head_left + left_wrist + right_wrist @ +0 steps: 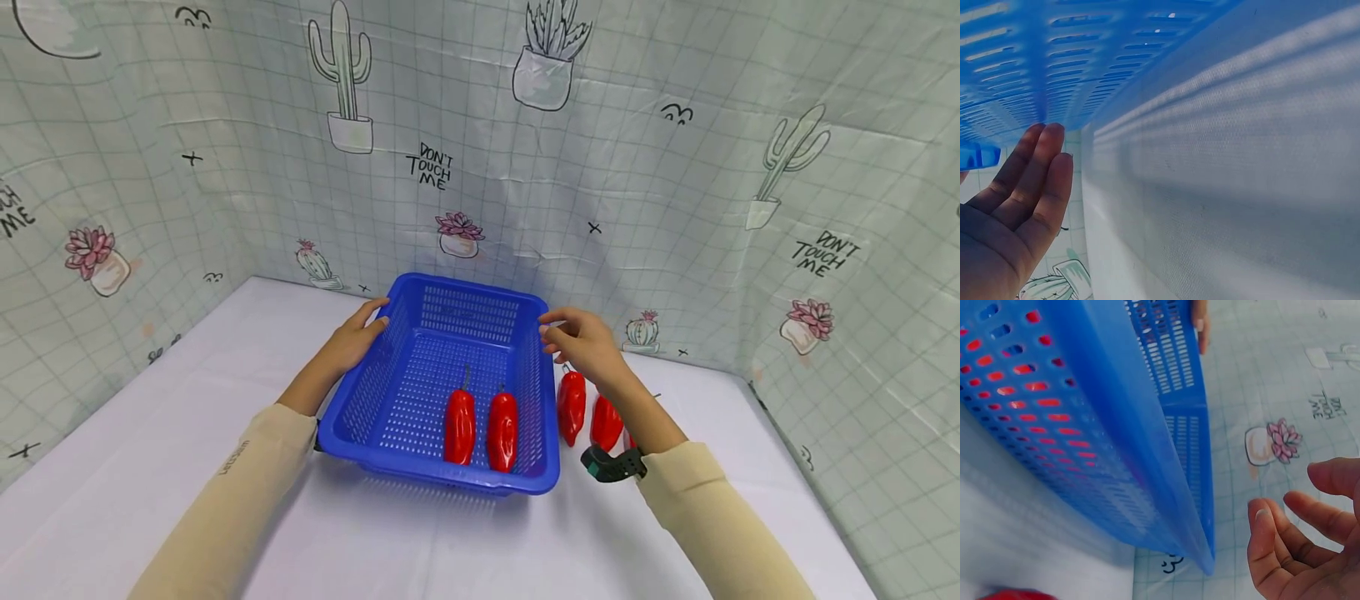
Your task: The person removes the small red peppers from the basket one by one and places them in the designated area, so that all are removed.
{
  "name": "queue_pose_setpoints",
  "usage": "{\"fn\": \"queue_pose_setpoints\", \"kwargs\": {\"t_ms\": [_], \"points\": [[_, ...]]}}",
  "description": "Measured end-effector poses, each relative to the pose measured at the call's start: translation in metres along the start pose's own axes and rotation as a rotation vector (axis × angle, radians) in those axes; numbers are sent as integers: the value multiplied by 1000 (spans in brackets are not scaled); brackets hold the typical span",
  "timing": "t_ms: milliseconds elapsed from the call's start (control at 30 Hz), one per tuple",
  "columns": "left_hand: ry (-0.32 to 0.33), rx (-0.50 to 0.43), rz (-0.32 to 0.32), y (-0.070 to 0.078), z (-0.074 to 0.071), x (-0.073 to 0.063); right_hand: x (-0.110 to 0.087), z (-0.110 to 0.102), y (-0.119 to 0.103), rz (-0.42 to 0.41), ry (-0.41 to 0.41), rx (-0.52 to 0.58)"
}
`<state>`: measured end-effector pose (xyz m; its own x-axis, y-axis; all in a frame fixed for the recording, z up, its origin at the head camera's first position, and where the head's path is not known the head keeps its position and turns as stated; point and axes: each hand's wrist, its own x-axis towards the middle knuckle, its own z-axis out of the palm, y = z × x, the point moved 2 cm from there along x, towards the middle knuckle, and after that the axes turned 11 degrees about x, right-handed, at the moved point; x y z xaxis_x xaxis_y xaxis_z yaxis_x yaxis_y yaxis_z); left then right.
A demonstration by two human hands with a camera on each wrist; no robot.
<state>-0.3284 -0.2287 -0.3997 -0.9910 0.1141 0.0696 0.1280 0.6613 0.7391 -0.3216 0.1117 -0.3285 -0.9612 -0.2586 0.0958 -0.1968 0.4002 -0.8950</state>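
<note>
Blue plastic basket [442,477] in head view, on white tabletop [450,550], mid-scene. Two red peppers inside, near its front: left pepper [460,425], right pepper [502,429], side by side, just apart. Outside the right wall, more red peppers: nearest one [572,407] in full view, next one [606,423] partly behind the right forearm [648,408], third mostly covered by forearm and dark wristband [611,465]. Left hand [356,340] at left rim, thumb over the edge. Right hand [588,343] just beside right rim, empty, fingers loosely bent; the wall stands between it and the inside peppers. Printed cactus cloth [465,117] behind everything.

Left wrist view: slotted basket wall overhead, three fingers extended below it, grip wide; can't tell if those fingertips touch. Striped light and shadow on tabletop.

Right wrist view: right grip moderately wide, thumb apart from fingers, hand clear of the rim. Red shows through wall slots; blurred red at bottom edge. Left fingertips at far rim.
</note>
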Motion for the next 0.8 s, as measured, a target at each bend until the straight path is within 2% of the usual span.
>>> {"fn": "queue_pose_setpoints", "kwargs": {"t_ms": [800], "points": [[8, -1, -2, -3, 1, 1, 12, 37, -16, -59, -43, 13]]}}
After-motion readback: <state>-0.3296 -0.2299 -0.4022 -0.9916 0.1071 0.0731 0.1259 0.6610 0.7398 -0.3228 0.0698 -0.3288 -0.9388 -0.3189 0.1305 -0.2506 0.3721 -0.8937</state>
